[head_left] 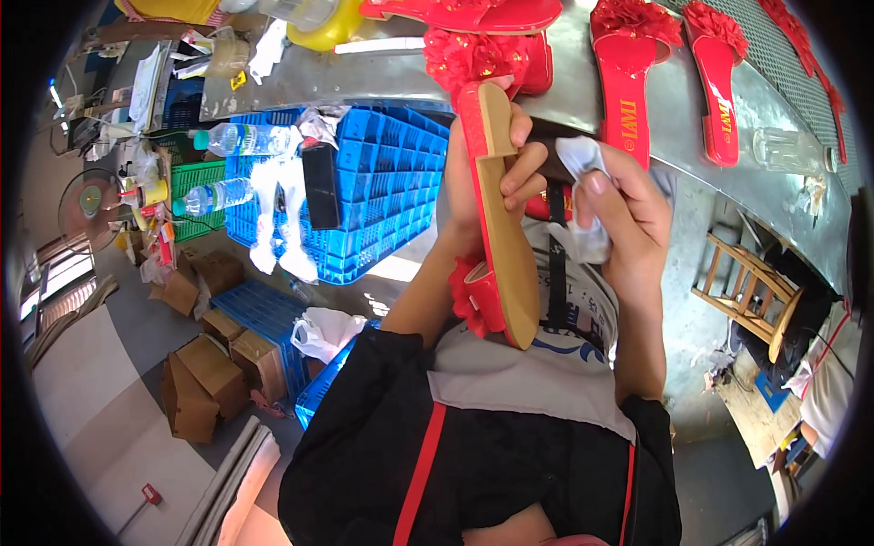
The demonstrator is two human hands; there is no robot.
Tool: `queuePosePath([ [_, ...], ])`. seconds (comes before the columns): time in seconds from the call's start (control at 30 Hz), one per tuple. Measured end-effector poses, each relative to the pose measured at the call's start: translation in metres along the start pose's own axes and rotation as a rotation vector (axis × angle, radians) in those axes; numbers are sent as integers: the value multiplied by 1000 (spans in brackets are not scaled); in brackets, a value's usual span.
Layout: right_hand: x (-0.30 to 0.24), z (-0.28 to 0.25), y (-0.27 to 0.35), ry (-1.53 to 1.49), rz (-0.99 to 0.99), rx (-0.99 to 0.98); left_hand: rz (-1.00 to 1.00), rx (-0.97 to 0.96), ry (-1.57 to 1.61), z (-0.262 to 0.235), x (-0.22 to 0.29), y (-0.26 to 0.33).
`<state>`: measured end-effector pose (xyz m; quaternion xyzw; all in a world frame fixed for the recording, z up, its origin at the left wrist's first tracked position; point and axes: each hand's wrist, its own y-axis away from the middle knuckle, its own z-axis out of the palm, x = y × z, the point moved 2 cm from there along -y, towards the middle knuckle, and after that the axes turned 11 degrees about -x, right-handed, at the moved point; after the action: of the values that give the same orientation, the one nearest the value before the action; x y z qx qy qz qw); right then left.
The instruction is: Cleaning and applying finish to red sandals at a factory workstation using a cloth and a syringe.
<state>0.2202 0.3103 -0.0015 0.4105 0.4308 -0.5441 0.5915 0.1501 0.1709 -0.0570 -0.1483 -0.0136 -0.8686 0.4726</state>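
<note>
Red with a tan sole, the sandal point(499, 209) stands on end in front of my chest, sole turned to my right, its red flower trim low by my wrist. My left hand point(473, 182) is wrapped around its upper half, fingers point(523, 177) curled over the sole edge and clamped on it. My right hand point(624, 209) sits just beside the sole, its fingers pinched shut on a crumpled white cloth point(583, 196), which lies near the sole; I cannot tell whether it touches.

Beyond my hands runs a grey metal workbench point(583, 73). On it lie more red sandals: one with a flower trim point(487, 55) right behind the top of the one I hold, a pair point(674, 73) further to my right, and another point(464, 14) at the far edge. A clear glass point(787, 150) lies on its side at the bench's right end.

To my left, blue plastic crates point(382, 191) are stacked below the bench, carrying two water bottles point(241, 141), white plastic wrapping point(278, 218) and a dark flat object point(320, 187). Cardboard boxes point(209, 364) and a white bag point(323, 332) sit on the floor beneath. A wooden stool point(751, 291) stands to my right.
</note>
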Motion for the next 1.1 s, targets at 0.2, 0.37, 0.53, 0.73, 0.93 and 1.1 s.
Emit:
queuePosePath([
  [0.2,20,-2,-28,-92,-20,-258,-47,168,-189,5,-3,-3],
  [0.37,16,9,-24,207,-6,-421,56,274,-649,-13,-1,0],
  [0.53,25,2,-11,79,168,-431,-8,250,-416,-8,-3,1],
  [0.73,28,-6,16,-22,220,-492,-89,347,-487,-1,-1,-1],
  [0.93,19,-7,38,-29,234,-414,-111,343,-616,-1,1,0],
  [1.1,6,-3,51,385,-15,-602,-93,348,-580,-5,30,19],
])
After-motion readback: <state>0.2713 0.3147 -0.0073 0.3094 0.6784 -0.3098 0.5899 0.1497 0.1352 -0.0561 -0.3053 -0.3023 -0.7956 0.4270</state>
